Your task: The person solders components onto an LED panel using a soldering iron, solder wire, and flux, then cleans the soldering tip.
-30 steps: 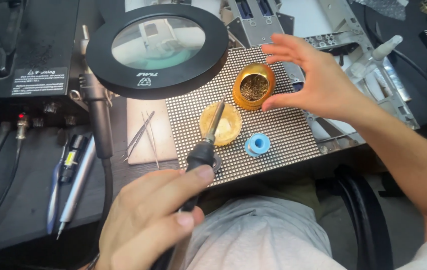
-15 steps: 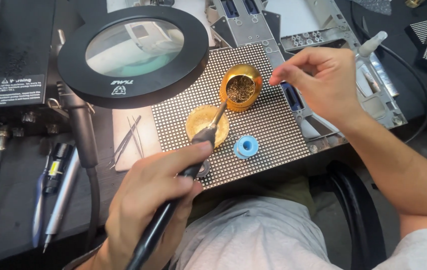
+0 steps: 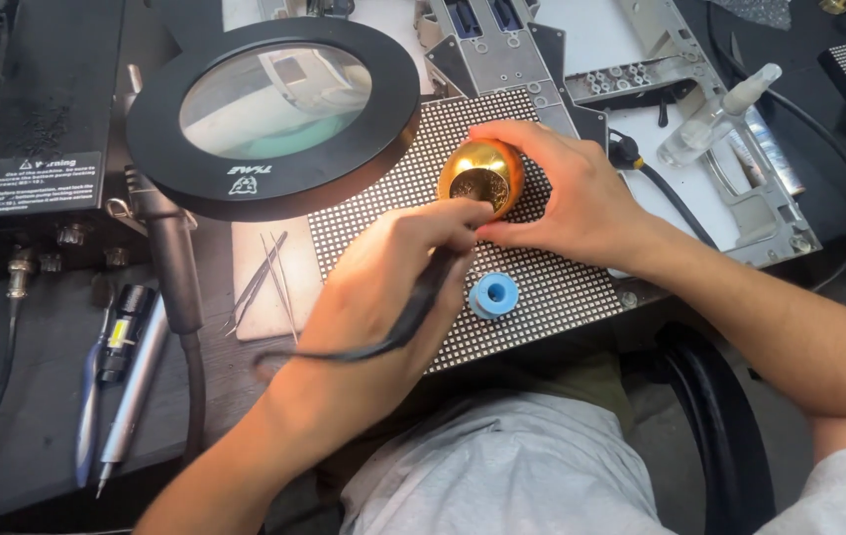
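Since half a second ago our right hand (image 3: 572, 203) has closed around the gold tip-cleaner pot (image 3: 482, 173), tilting its mouth toward us on the LED matrix panel (image 3: 542, 287). Our left hand (image 3: 383, 287), wrapped around the soldering iron (image 3: 423, 297), runs its long axis up-right, tip at the pot's mouth; cleaning looks under way, not finished, we judge.

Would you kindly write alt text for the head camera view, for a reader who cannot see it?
The left hand pushes a black soldering iron into a round gold tip cleaner that the right hand steadies on a dotted LED panel. A small blue spool lies on the panel, beside a black ring magnifier lamp.
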